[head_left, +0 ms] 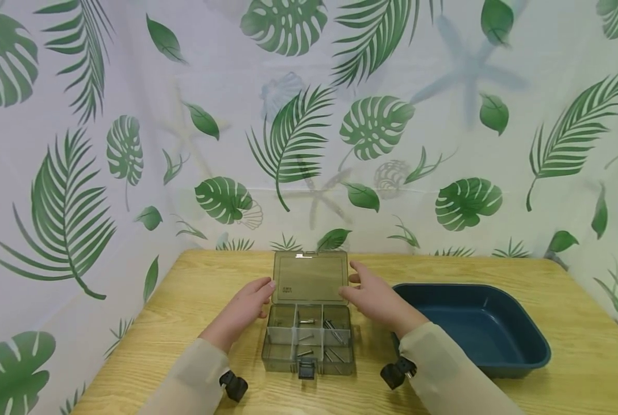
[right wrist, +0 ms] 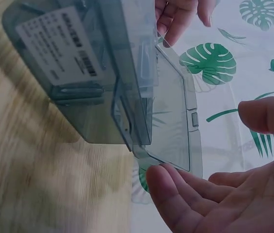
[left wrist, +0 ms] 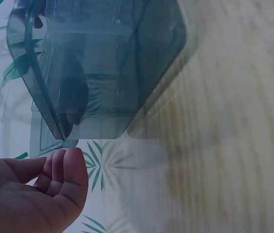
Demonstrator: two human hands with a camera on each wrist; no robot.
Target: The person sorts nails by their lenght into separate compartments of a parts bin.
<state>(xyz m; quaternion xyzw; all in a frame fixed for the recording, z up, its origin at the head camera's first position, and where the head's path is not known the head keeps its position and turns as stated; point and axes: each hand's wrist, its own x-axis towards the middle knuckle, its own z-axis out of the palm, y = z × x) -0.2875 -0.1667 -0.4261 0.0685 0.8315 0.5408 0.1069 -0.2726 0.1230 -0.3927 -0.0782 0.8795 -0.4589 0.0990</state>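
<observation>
A smoky see-through plastic organizer box [head_left: 277, 365] stands on the table with its lid [head_left: 311, 278] raised at the back. Thin rod-like metal pieces [head_left: 333, 332] lie in its middle and right compartments. My left hand [head_left: 242, 306] is at the lid's left edge, fingers loosely bent, thumb apart in the left wrist view. On the other side, my right hand [head_left: 375, 295] has its fingertips at the lid's right edge, its thumb spread away in the right wrist view. A dark latch [head_left: 307, 369] hangs at the box's front.
To the right of the box is a deep dark-blue basin [head_left: 539, 346], partly behind my right forearm. A leaf-patterned cloth [head_left: 309, 230] hangs behind the wooden table [head_left: 226, 271]. A white printed label [right wrist: 59, 43] sticks to the box's side.
</observation>
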